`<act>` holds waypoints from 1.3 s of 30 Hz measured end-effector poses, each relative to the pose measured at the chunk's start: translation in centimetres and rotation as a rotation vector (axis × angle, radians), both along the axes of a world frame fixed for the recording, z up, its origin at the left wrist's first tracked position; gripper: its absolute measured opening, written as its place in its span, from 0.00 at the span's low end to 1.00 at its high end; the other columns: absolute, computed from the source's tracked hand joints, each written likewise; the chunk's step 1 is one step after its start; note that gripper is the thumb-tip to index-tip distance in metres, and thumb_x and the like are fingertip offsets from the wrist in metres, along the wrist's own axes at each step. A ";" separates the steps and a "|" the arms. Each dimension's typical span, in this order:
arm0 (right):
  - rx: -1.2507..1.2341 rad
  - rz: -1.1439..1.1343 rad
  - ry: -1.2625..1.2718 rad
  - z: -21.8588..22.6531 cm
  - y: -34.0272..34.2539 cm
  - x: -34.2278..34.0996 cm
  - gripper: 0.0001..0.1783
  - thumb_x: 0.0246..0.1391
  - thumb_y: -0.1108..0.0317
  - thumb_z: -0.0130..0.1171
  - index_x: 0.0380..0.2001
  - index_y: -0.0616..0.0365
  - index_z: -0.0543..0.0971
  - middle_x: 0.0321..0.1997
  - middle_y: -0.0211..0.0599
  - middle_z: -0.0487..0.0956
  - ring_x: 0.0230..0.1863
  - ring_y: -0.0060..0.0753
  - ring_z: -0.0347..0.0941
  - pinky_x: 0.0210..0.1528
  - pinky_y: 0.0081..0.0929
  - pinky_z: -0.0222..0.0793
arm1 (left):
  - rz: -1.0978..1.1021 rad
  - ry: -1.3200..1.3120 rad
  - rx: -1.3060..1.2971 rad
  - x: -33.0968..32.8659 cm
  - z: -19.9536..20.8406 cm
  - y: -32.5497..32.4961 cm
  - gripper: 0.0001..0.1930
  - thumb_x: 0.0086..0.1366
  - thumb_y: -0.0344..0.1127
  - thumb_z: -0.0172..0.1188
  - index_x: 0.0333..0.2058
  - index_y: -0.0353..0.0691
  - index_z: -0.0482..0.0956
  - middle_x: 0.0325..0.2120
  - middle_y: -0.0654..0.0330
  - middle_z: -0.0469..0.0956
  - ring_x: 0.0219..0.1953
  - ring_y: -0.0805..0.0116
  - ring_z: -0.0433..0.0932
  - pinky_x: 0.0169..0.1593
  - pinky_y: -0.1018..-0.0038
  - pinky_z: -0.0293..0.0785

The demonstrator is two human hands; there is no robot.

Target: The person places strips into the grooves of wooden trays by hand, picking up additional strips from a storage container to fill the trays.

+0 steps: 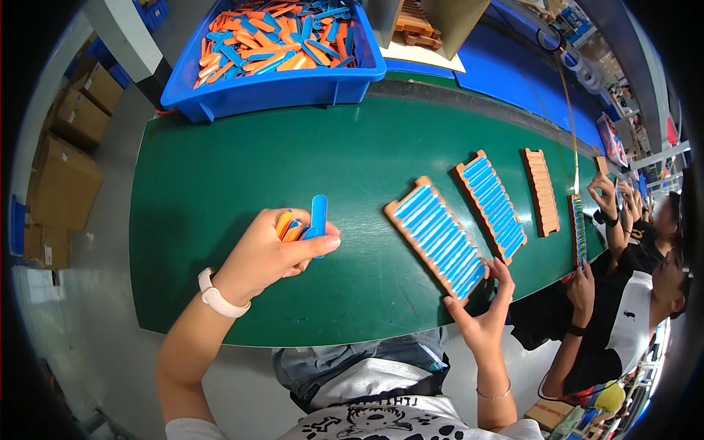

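My left hand [268, 248], raised over the left part of the green table, is closed round a bunch of orange and blue plastic strips. One blue strip [318, 214] stands upright out of its fingers, by the thumb. On the table to the right lies a brown ridged tray [402, 202] with a row of blue strips in its grooves, slanting away from me. At its near end my right hand [485, 319] grips the tray between thumb and forefinger. The other right-hand fingers are partly hidden.
A second brown tray [463, 170] with blue strips lies beside the first; a bare tray [543, 192] is farther right. A blue bin [279, 95] heaped with orange and blue strips stands at the far left. Co-workers sit at the right, one hand [581, 290] at a narrow-looking filled tray [578, 231].
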State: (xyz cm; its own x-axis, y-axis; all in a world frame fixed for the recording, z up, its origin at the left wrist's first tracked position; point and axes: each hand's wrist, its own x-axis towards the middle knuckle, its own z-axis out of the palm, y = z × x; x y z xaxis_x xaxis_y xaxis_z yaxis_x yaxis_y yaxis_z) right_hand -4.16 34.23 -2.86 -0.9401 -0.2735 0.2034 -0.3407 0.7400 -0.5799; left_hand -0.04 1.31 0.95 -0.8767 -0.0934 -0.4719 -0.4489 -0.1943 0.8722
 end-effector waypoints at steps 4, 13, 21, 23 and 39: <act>0.004 -0.184 0.036 -0.7 1.2 0.1 0.49 0.35 0.60 0.74 0.58 0.64 0.59 0.54 0.47 0.63 0.56 0.44 0.57 0.59 0.39 0.51 | -0.046 0.009 -0.016 0.1 -0.4 -0.1 0.12 0.54 0.37 0.68 0.31 0.34 0.80 0.13 0.69 0.66 0.15 0.84 0.62 0.18 0.85 0.55; 0.055 -0.176 0.268 0.1 4.0 -5.8 0.41 0.41 0.58 0.70 0.54 0.62 0.60 0.57 0.49 0.61 0.60 0.49 0.54 0.61 0.42 0.50 | 0.004 0.018 0.020 -0.2 -0.8 -0.3 0.09 0.56 0.29 0.64 0.33 0.30 0.78 0.19 0.65 0.69 0.16 0.84 0.64 0.16 0.85 0.55; 0.121 -0.291 -0.032 -1.4 12.2 -20.7 0.48 0.41 0.46 0.68 0.59 0.64 0.63 0.60 0.53 0.67 0.63 0.48 0.61 0.63 0.40 0.53 | 0.037 0.058 0.124 0.2 -0.5 -0.5 0.10 0.60 0.31 0.58 0.37 0.29 0.77 0.17 0.66 0.67 0.16 0.83 0.62 0.17 0.84 0.53; 0.049 -0.221 -0.016 -1.7 12.9 -21.3 0.47 0.39 0.53 0.72 0.57 0.69 0.64 0.57 0.55 0.69 0.60 0.45 0.65 0.60 0.33 0.60 | 0.052 0.049 0.175 0.3 -0.4 -0.8 0.11 0.59 0.30 0.58 0.38 0.28 0.77 0.16 0.66 0.66 0.15 0.83 0.61 0.17 0.84 0.53; 0.108 0.486 0.014 3.1 -9.8 -1.6 0.42 0.31 0.59 0.72 0.53 0.62 0.69 0.51 0.47 0.70 0.50 0.48 0.64 0.52 0.39 0.59 | 0.193 0.147 0.091 0.0 -0.7 -1.0 0.07 0.58 0.31 0.65 0.28 0.36 0.76 0.14 0.70 0.65 0.13 0.85 0.56 0.17 0.82 0.47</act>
